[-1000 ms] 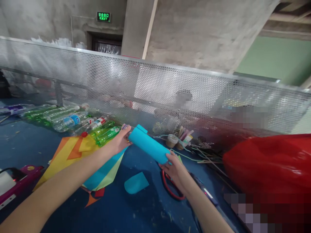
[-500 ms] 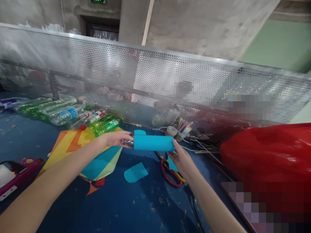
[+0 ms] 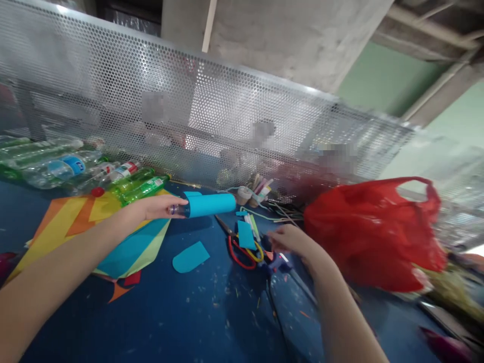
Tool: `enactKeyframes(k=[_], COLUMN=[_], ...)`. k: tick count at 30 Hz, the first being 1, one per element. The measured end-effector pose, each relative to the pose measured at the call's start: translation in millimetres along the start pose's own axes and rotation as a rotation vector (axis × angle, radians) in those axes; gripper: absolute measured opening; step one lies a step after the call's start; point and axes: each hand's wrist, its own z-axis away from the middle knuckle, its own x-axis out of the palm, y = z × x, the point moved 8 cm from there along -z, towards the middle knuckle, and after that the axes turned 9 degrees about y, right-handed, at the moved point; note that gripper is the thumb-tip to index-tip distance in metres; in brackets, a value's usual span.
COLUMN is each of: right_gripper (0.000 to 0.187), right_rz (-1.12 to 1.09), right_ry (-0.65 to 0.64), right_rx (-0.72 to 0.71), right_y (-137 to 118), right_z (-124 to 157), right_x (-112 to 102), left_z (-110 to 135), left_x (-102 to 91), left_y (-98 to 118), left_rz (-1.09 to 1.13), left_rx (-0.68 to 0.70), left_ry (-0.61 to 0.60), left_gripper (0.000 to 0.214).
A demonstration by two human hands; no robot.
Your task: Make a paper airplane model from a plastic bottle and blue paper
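Observation:
My left hand (image 3: 162, 207) is closed round the neck end of a clear plastic bottle (image 3: 181, 209), held sideways above the table. A bright blue sheet (image 3: 212, 204) wraps the bottle's body, and a blue flap stands up from it near the neck. My right hand (image 3: 289, 239) is off the bottle, its fingers loosely bent and holding nothing that I can see. Just below those fingers lies a dark blue glue gun (image 3: 278, 262) with a black cable. Red-handled scissors (image 3: 242, 259) and a small blue piece (image 3: 246, 235) lie to its left.
A rounded blue cut-out (image 3: 191, 257) lies on the blue table (image 3: 181, 322). Coloured sheets (image 3: 139, 247) and several plastic bottles (image 3: 71, 166) are at left. A red plastic bag (image 3: 363, 237) sits at right. A perforated metal screen (image 3: 227, 111) runs along the back, near a cup (image 3: 244, 195).
My right hand has let go of the wrapped bottle and moved right and down to the glue gun. The left hand still holds the bottle. The view has turned right.

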Motion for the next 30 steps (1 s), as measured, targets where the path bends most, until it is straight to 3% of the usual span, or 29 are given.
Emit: enactKeyframes(k=[2, 5, 13, 24, 30], right_gripper=[0.029, 0.032, 0.032, 0.033, 0.028], right_rz=[0.113, 0.213, 0.144, -0.389, -0.823], right_ry=[0.014, 0.032, 0.097, 0.28, 0.305], right_rx=[0.073, 0.146, 0.13, 0.113, 0.132], right_y=[21.1, 42.6, 55.4, 93.6, 89.0], right_z=[1.1, 8.0, 26.6, 54.2, 72.8], right_x=[-8.1, -4.2, 7.6, 8.5, 22.8], left_z=[-0.3, -0.4, 4.3, 2.5, 0.8], left_x=[0.9, 2.5, 8.9, 11.6, 8.2], left_y=[-2.5, -4.6, -4.6, -6.3, -4.2], left_rz=[0.03, 0.056, 0.057, 0.066, 0.078], left_rx=[-0.043, -0.079, -0.119, -0.108, -0.087], left_ry=[0.007, 0.009, 0.008, -0.049, -0.03], left_gripper=[0.022, 0.016, 0.007, 0.017, 0.017])
